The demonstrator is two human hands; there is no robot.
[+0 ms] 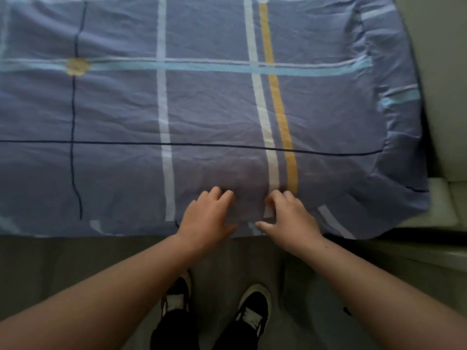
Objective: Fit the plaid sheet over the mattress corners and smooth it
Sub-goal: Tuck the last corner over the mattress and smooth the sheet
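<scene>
A: Status on the plaid sheet (pixel 207 109)?

B: It covers the whole mattress top. Blue-grey cloth with white, light blue, yellow and thin navy stripes. Fine wrinkles across the middle, heavier gathers along the right edge, where it wraps down over the mattress corner (pixel 401 188).

A: Hands?

B: Both at the near edge, side by side, close but not touching. Left hand (pixel 209 218) is palm down on the cloth, fingers curled, tips pressing into the fabric. Right hand (pixel 288 218) is the same, fingers bent, tips on the white stripe beside the yellow one, thumb pointing towards the left hand.

A: Gripping or pressing?

B: Cannot tell. Fingers are curled into the cloth, with a small pucker between the hands, but a pinched fold isn't visible for certain.

A: Near edge?

B: Sheet hangs just over the side below the hands, hem uneven.

A: Anything else?

B: Person stands at the bedside, black shoes (pixel 217 304) with white laces on a grey floor (pixel 75 253). Pale surface (pixel 444 97) to the right of the bed; too blurred to identify.
</scene>
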